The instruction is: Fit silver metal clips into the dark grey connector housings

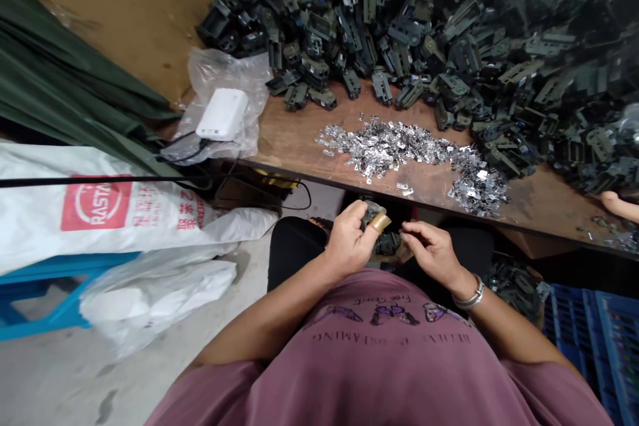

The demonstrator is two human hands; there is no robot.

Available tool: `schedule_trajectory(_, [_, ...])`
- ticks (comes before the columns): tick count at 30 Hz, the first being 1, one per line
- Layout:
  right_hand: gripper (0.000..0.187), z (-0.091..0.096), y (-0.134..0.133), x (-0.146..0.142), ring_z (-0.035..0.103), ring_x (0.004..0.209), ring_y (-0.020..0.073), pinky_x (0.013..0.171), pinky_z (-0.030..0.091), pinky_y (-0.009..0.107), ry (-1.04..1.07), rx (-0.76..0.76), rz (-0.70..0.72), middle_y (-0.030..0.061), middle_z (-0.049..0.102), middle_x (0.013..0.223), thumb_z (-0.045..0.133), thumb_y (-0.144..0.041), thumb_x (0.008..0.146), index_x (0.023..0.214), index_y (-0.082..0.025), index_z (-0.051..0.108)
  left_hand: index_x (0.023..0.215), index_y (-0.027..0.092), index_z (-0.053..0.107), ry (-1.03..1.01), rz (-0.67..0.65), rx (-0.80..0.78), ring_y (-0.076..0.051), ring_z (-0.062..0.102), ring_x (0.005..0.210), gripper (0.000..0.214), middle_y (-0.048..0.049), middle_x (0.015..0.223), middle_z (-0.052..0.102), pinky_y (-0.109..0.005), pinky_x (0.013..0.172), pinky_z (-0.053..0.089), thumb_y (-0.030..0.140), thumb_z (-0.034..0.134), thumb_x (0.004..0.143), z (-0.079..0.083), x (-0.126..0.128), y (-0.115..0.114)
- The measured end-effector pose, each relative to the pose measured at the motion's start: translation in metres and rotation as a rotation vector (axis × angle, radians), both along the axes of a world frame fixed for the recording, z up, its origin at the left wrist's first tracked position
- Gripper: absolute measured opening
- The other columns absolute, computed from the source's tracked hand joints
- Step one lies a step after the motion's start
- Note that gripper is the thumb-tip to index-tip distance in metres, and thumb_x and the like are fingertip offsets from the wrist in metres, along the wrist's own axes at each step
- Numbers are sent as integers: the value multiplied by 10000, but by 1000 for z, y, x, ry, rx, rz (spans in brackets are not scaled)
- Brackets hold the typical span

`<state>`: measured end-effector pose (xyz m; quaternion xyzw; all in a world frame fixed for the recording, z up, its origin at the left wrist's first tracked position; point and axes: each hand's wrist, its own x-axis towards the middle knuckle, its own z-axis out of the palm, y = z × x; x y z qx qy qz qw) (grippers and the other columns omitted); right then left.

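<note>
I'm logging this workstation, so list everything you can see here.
plastic parts: many, dark green, heaped on the wooden bench
metal clips: many, silver, piled on the bench
white box: one, white, on a clear plastic bag
woven sack: one, white with red logo, left of the bench
tarp: one, dark green, far left
crate: one, blue, lower right
co-worker's hand: one, at the bench's right edge
dark part: one, dark with tan tape, in the left hand
left hand: one, gripping the dark part
right hand: one, beside the left hand, silver bracelet on its wrist

One left hand [347,243], one right hand [432,254], one white box [222,114], and one blue crate [589,353].
</note>
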<state>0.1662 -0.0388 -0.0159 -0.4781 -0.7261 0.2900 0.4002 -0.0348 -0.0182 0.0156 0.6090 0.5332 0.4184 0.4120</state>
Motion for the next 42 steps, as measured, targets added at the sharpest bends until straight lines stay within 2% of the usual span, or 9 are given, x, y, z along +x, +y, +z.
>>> schedule_trajectory(4, [110,-2,-5,1,691,646,166,601,564,290,-25,3,-9,34,737,776,605,-241,902,940,-218,706,851,191,640,-290,-12,-211,-194,582,820,242,-40,837,635,-305,769,469,428,629,800,-2,-1,1])
schedule_trajectory(9, [110,-4,-3,11,680,626,163,584,552,286,-50,-17,-20,24,725,748,609,-265,904,932,-223,706,712,156,609,-592,124,-721,-144,533,475,436,-37,569,588,-270,451,444,534,440,848,-1,0,3])
schedule_trajectory(16, [146,-7,3,45,690,665,182,650,574,327,-108,-11,-164,46,738,841,605,-307,904,976,-229,705,724,184,602,-574,-80,-722,-96,440,391,373,21,506,543,-229,395,366,534,714,658,0,-5,9])
schedule_trajectory(21, [225,0,41,119,673,780,210,741,561,357,-311,191,-538,98,713,914,571,-334,882,994,-173,680,625,188,598,-175,-307,-594,-113,437,472,301,18,530,521,-233,465,308,463,638,743,-43,-4,20])
schedule_trajectory(26, [364,4,87,194,611,894,253,861,509,413,-571,210,-781,165,658,1008,551,-305,812,1094,-93,645,479,216,423,124,-183,-449,-183,508,637,357,-11,543,467,-280,605,366,366,519,788,-100,10,41])
schedule_trajectory(30, [372,-1,115,210,584,924,281,870,475,425,-700,25,-777,175,645,1014,557,-330,814,1076,-98,684,638,206,498,229,-101,-453,-279,577,912,288,-81,762,601,-344,773,417,439,542,802,-120,25,52])
schedule_trajectory(33, [305,-2,131,214,593,914,284,867,466,423,-708,-61,-803,173,656,985,524,-276,831,999,-110,717,757,176,570,274,-151,-443,-329,568,1047,343,-138,951,640,-397,874,420,517,609,768,-118,34,51])
schedule_trajectory(37, [248,8,127,200,606,876,267,858,474,412,-539,56,-827,150,675,903,513,-241,833,911,-124,717,802,167,632,65,-439,-420,-268,613,917,399,-86,862,655,-381,821,467,556,551,824,-96,41,39])
schedule_trajectory(42, [186,25,71,106,603,732,183,703,488,307,-214,69,-369,39,668,779,545,-296,887,847,-191,693,1031,165,640,-549,-478,-586,-211,648,904,475,-106,1085,664,-276,674,513,541,706,748,-60,49,26])
